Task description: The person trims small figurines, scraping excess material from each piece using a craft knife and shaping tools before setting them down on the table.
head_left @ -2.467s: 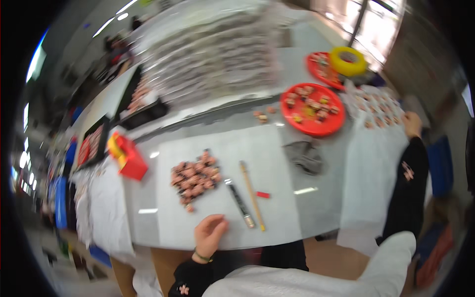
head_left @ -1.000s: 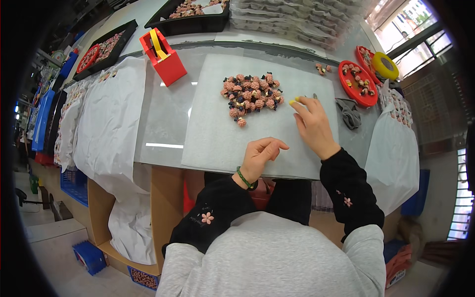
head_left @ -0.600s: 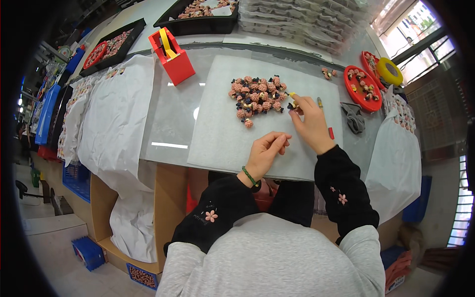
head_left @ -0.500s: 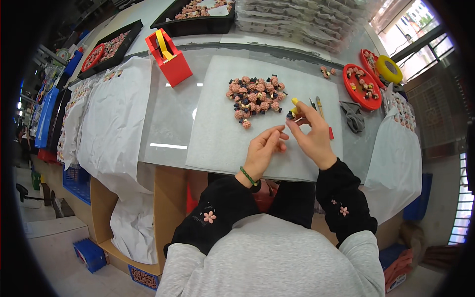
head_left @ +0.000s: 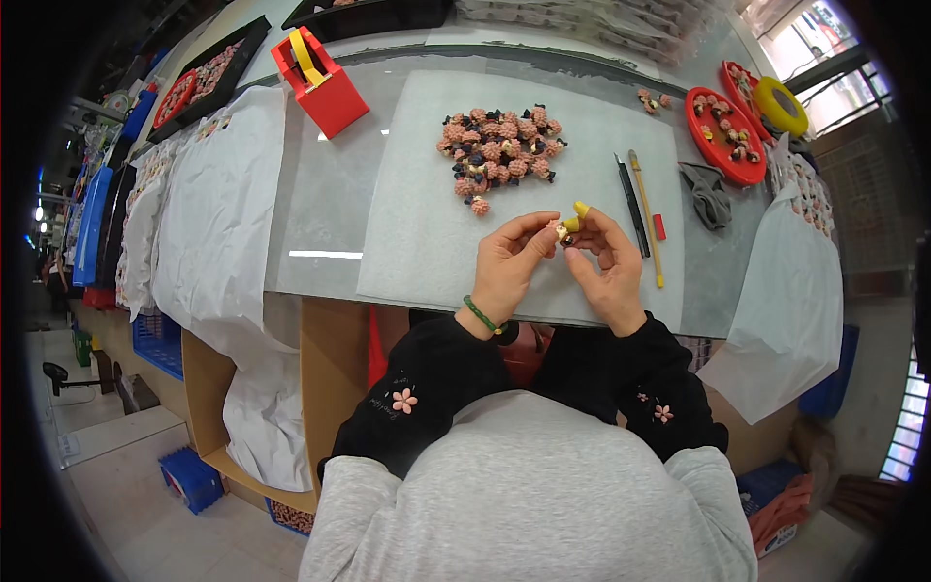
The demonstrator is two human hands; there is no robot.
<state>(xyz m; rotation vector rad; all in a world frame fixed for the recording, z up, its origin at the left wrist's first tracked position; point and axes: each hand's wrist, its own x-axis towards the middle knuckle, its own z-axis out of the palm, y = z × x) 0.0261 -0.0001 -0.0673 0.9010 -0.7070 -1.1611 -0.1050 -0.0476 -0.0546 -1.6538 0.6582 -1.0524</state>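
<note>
Near the front of a white foam sheet [head_left: 407, 242], my left hand [head_left: 506, 270] pinches a small figurine [head_left: 561, 234] with a pink knobbly top, a pale face and a dark lower part. Close by on the right, my right hand [head_left: 611, 276] has its fingertips closed on the same figurine; yellow covers [head_left: 581, 209] sit on its fingers. Fingers partly hide the piece. Beyond the hands lies a pile of similar pink and dark-blue figurines [head_left: 499, 145]. To the right rest a black pen-like tool [head_left: 631, 206], a thin yellow-brown brush-like tool [head_left: 647, 218] and a small red piece [head_left: 659, 227].
A red tape dispenser [head_left: 330, 97] stands back left. At right are a red round tray [head_left: 720, 160] holding figurines, a yellow tape roll [head_left: 781, 105] and a grey cloth [head_left: 706, 194]. White sheets hang over both table sides, and black trays [head_left: 254, 48] line the back.
My right hand has brought the figurine down and toward my left hand, which now grips it too. The view has shifted, and both tools, half covered before, show fully.
</note>
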